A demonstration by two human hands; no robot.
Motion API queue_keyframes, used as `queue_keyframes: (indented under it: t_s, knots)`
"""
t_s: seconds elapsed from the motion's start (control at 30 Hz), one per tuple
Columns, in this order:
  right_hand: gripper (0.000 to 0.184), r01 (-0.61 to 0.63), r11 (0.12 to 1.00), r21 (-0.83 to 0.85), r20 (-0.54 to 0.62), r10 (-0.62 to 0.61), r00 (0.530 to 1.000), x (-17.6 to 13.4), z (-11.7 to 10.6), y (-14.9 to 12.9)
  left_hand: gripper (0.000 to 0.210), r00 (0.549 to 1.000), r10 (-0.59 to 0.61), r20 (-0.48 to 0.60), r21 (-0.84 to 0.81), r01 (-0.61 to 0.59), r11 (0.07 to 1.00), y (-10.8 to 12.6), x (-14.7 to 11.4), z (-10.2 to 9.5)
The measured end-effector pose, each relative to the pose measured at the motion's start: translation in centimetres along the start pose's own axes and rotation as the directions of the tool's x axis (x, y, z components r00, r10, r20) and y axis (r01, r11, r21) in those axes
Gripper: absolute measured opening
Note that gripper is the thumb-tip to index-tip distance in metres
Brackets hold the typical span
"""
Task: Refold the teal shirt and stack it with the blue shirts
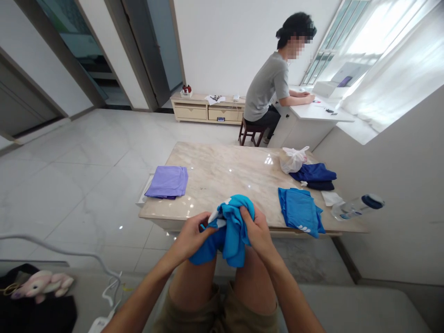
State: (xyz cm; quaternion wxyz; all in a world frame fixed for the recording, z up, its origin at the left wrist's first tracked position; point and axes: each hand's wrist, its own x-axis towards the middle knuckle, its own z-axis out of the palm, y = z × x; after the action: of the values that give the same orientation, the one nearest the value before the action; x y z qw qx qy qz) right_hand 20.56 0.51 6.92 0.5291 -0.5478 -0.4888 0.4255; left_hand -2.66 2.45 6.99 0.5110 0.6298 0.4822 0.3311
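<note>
A bunched bright blue garment (231,226) with white markings hangs over my knees, just in front of the marble table (222,171). My left hand (192,236) grips its left side and my right hand (255,229) grips its right side, fingers curled into the cloth. On the table lie a folded purple garment (168,181) at the left, a folded blue garment (300,210) at the right near the front edge, and a dark blue folded garment (315,175) behind it.
A white plastic bag (293,159) and a lying water bottle (357,206) are on the table's right side. A person in a grey shirt (268,88) sits at a white desk (319,113) behind. A pink plush toy (41,283) lies at lower left.
</note>
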Motion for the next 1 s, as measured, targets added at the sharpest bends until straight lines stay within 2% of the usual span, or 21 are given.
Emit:
queue_keyframes:
  t_s: [0.03, 0.1, 0.17, 0.23, 0.33, 0.4, 0.5, 0.57, 0.63, 0.7, 0.77, 0.83, 0.93, 1.0]
  knots:
    - [0.046, -0.025, 0.999, 0.044, -0.015, 0.026, 1.000, 0.5, -0.4, -0.3, 0.025, 1.000, 0.007, -0.015, 0.035, -0.006, 0.999, 0.0, 0.1, -0.2]
    - [0.050, -0.094, 0.984, 0.148, -0.061, 0.104, 0.993, 1.2, -1.5, -1.1, 0.027, 0.992, 0.040, -0.119, 0.062, -0.033, 0.998, 0.2, 0.3, -1.1]
    - [0.054, -0.164, 0.951, 0.263, -0.111, 0.199, 0.974, 1.5, -2.3, -1.5, 0.028, 0.967, 0.084, -0.240, 0.073, -0.068, 0.995, 0.8, 0.7, -1.9]
    - [0.056, -0.227, 0.912, 0.342, -0.129, 0.284, 0.950, 1.3, -2.3, -1.3, 0.027, 0.942, 0.127, -0.309, 0.093, -0.103, 0.990, 1.2, 1.0, -2.3]
    - [0.056, -0.346, 0.873, 0.343, -0.023, 0.376, 0.926, 0.8, -1.1, -0.3, 0.025, 0.934, 0.159, -0.321, 0.111, -0.130, 0.985, 1.0, 1.8, -2.0]
    - [0.057, -0.386, 0.867, 0.314, 0.057, 0.389, 0.920, 0.8, -0.7, -0.3, 0.025, 0.932, 0.160, -0.325, 0.124, -0.125, 0.984, 0.9, 2.6, -2.0]
    - [0.057, -0.305, 0.898, 0.318, 0.012, 0.318, 0.948, 1.9, -1.7, -2.3, 0.025, 0.901, 0.207, -0.382, 0.166, -0.154, 0.974, 2.2, 3.6, -3.4]
    - [0.059, -0.214, 0.928, 0.304, -0.041, 0.237, 0.971, 3.0, -3.2, -4.4, 0.023, 0.843, 0.311, -0.439, 0.224, -0.233, 0.946, 4.1, 3.9, -4.9]
    - [0.064, -0.183, 0.954, 0.237, 0.006, 0.187, 0.982, 4.1, -4.3, -5.8, 0.021, 0.769, 0.414, -0.487, 0.293, -0.303, 0.907, 5.9, 4.2, -6.2]
    - [0.072, -0.198, 0.974, 0.114, 0.110, 0.186, 0.976, 5.0, -4.9, -6.0, 0.021, 0.731, 0.463, -0.502, 0.346, -0.320, 0.882, 6.6, 4.7, -6.9]
    - [0.067, -0.162, 0.985, -0.054, 0.139, 0.168, 0.976, 5.9, -4.9, -5.1, 0.019, 0.743, 0.458, -0.488, 0.373, -0.297, 0.879, 6.0, 5.4, -7.1]
    - [0.050, -0.039, 0.967, -0.253, 0.099, 0.066, 0.993, 7.1, -5.0, -3.9, 0.018, 0.767, 0.429, -0.477, 0.382, -0.258, 0.887, 4.6, 6.4, -7.2]
    - [0.047, 0.166, 0.848, -0.502, 0.067, -0.154, 0.986, 9.2, -5.7, -3.5, 0.016, 0.777, 0.382, -0.500, 0.388, -0.194, 0.901, 3.0, 8.0, -7.7]
    - [0.050, 0.248, 0.780, -0.574, 0.050, -0.269, 0.962, 10.7, -6.2, -4.3, 0.015, 0.768, 0.380, -0.515, 0.397, -0.180, 0.900, 3.2, 8.9, -8.4]
